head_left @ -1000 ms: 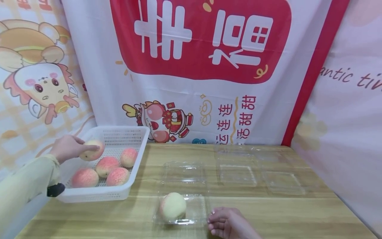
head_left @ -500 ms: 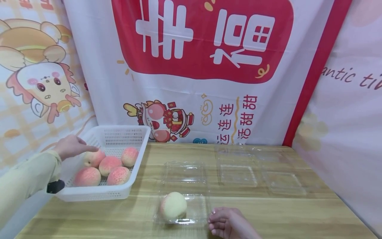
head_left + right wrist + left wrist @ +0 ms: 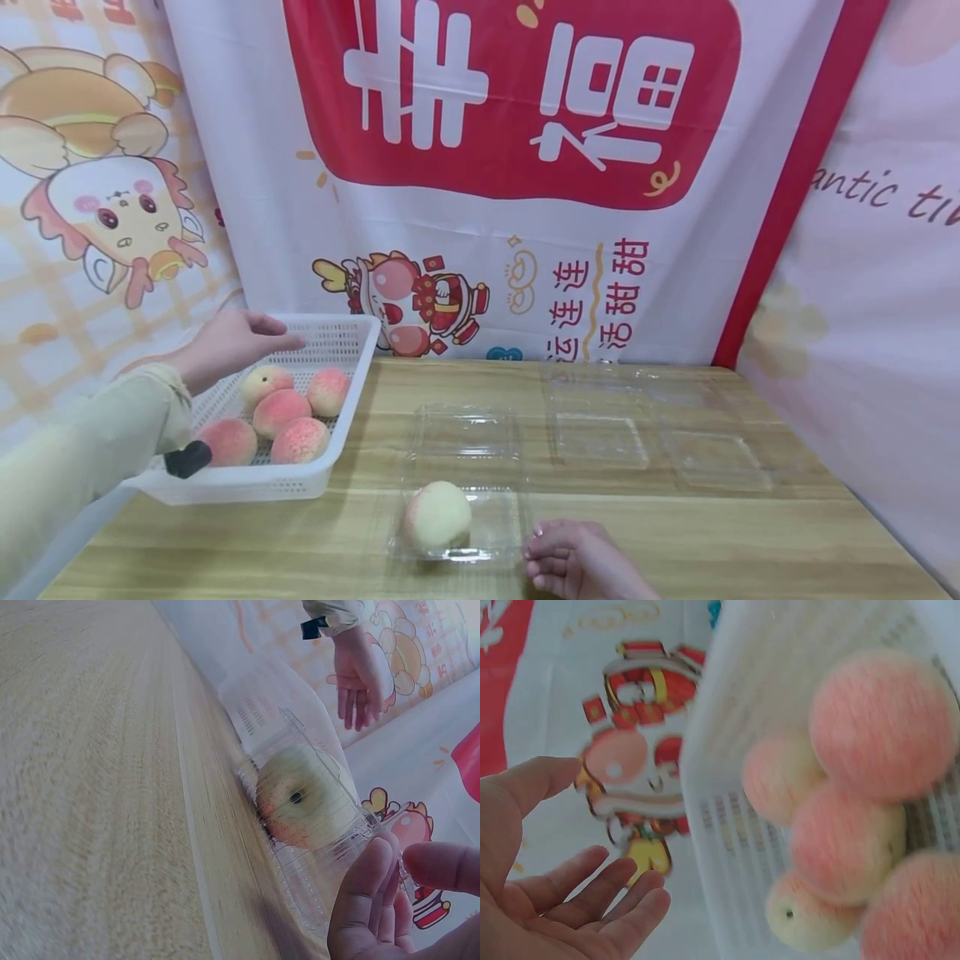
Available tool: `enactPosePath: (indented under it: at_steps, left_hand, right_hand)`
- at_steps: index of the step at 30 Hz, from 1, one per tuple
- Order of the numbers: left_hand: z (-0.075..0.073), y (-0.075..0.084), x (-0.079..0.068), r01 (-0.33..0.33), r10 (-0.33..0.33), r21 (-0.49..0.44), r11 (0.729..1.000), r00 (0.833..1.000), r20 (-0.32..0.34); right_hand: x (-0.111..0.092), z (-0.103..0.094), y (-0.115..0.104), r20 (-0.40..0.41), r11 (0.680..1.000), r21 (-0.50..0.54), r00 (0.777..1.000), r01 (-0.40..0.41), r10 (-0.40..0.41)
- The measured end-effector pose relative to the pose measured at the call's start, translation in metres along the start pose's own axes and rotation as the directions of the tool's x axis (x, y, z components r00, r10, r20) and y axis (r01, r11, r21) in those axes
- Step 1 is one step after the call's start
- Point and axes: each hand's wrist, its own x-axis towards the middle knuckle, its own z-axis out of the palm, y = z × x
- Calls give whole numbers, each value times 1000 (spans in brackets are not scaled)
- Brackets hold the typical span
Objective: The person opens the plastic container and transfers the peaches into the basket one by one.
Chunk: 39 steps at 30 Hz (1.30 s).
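My left hand [image 3: 232, 342] hovers open and empty over the white perforated basket [image 3: 358, 337], palm up in the left wrist view [image 3: 570, 900]. Several pink peaches [image 3: 281, 412] lie in the basket, close below the hand [image 3: 847, 840]. A pale yellow peach [image 3: 438, 517] sits in an open clear plastic box [image 3: 498, 525] near the table's front edge. My right hand [image 3: 570, 562] rests on the table at the box's right edge. In the right wrist view its fingers [image 3: 367, 900] and thumb pinch the box's rim [image 3: 330, 847] beside the peach [image 3: 300, 799].
Empty clear plastic boxes [image 3: 461, 433] [image 3: 596, 437] [image 3: 712, 458] lie on the wooden table [image 3: 750, 542] behind and to the right. A printed cloth backdrop [image 3: 510, 208] hangs close behind the table and along both sides.
My left hand set its peach down among the others in the basket, let go, and rose up and to the right, empty. The right hand stayed at the box.
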Motion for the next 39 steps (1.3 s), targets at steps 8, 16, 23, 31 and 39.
enactPosePath:
  at_steps: [8, 16, 23, 31, 39]
  left_hand:
    - [41, 53, -28, -115, 112, -151, 982, 993, -34]
    - [72, 86, -66, -209, 208, -298, 932, 978, -34]
    - [112, 88, -91, -226, 242, -378, 898, 970, -4]
    - [168, 77, -106, -276, 308, -395, 876, 951, 19]
    - [200, 70, -101, -334, 401, -444, 831, 914, 63]
  right_hand:
    - [0, 0, 0, -13, 1000, 11, 1000, 0, 0]
    - [1, 0, 0, -10, 1000, 16, 1000, -12, 13]
    - [1, 0, 0, -19, 1000, 17, 1000, 2, -2]
    - [2, 1, 0, -35, 1000, 16, 999, -8, 8]
    - [2, 2, -1, -45, 1000, 21, 999, -16, 17]
